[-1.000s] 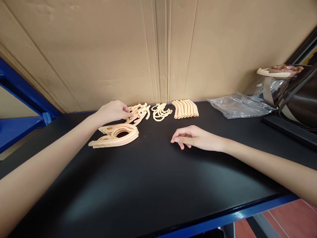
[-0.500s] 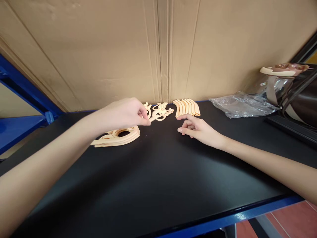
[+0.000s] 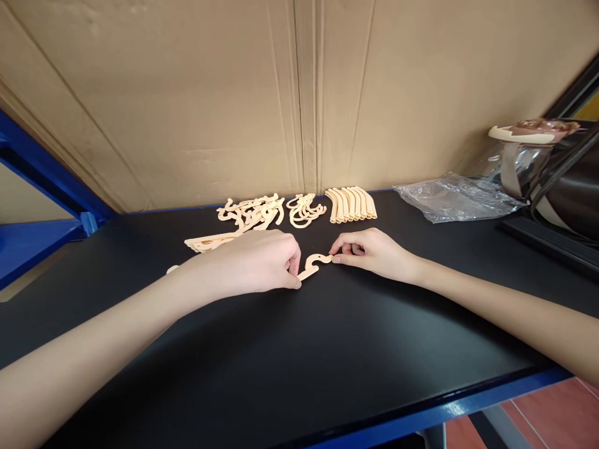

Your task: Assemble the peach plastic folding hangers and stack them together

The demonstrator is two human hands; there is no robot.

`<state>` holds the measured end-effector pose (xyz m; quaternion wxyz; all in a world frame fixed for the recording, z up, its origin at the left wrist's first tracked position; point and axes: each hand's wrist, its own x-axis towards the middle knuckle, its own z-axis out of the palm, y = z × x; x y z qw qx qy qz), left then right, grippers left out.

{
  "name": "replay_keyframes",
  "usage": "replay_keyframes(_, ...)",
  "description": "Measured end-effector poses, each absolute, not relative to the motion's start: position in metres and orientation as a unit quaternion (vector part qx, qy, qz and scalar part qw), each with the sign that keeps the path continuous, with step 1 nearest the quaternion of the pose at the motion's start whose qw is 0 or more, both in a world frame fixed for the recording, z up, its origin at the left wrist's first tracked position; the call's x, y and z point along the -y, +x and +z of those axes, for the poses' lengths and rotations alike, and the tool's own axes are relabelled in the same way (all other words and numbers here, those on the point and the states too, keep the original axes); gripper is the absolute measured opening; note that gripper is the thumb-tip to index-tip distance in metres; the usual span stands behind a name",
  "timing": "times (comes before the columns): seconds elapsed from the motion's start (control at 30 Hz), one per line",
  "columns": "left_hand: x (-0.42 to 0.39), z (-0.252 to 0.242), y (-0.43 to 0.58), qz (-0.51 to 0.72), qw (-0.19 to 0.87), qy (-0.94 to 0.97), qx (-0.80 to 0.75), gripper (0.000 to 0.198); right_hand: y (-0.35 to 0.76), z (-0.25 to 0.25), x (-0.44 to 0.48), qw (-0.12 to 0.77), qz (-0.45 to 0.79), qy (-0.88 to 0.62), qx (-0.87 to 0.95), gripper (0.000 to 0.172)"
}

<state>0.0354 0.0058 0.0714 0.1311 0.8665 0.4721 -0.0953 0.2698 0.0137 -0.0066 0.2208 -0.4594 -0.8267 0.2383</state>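
Note:
My left hand (image 3: 262, 262) is closed in a pinch on the near end of a small cream curved piece (image 3: 311, 265) that looks like a hanger hook. The other end of that piece is between the thumb and forefinger of my right hand (image 3: 374, 254). Just above the black tabletop, the piece spans the gap between both hands. Partly behind my left hand lies a stack of long cream pieces (image 3: 206, 242), mostly covered.
Along the back lie a jumble of cream pieces (image 3: 253, 213), a small heap of hooks (image 3: 306, 212) and a neat row of curved cream pieces (image 3: 352, 204). A clear plastic bag (image 3: 456, 198) rests at the right. Cardboard (image 3: 196, 100) stands behind the black table (image 3: 299, 362).
My left hand has moved right and toward me with the hook piece, uncovering the jumble behind. My right hand has shifted slightly and now pinches the piece's other end.

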Motion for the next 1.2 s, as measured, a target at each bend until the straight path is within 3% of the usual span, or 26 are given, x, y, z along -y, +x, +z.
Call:
replay_keyframes(0.37,-0.007,0.069,0.034,-0.107,0.134,0.877,-0.448,0.016,0.270,-0.008,-0.014,0.224,0.239,-0.443,0.835,0.017)
replay_keyframes(0.5,-0.013,0.075,0.035,-0.104,0.141,0.859,-0.482,0.025,0.271,-0.008,-0.013,0.224,0.236,-0.444,0.835,0.017)
replay_keyframes(0.73,-0.052,0.071,0.020,-0.028,0.022,0.795,-0.605,0.022,0.273,-0.009,-0.013,0.223,0.229,-0.451,0.834,0.018)
replay_keyframes(1.2,-0.068,0.065,0.010,-0.045,0.056,0.765,-0.640,0.029,0.273,-0.009,-0.013,0.220,0.223,-0.446,0.838,0.019)
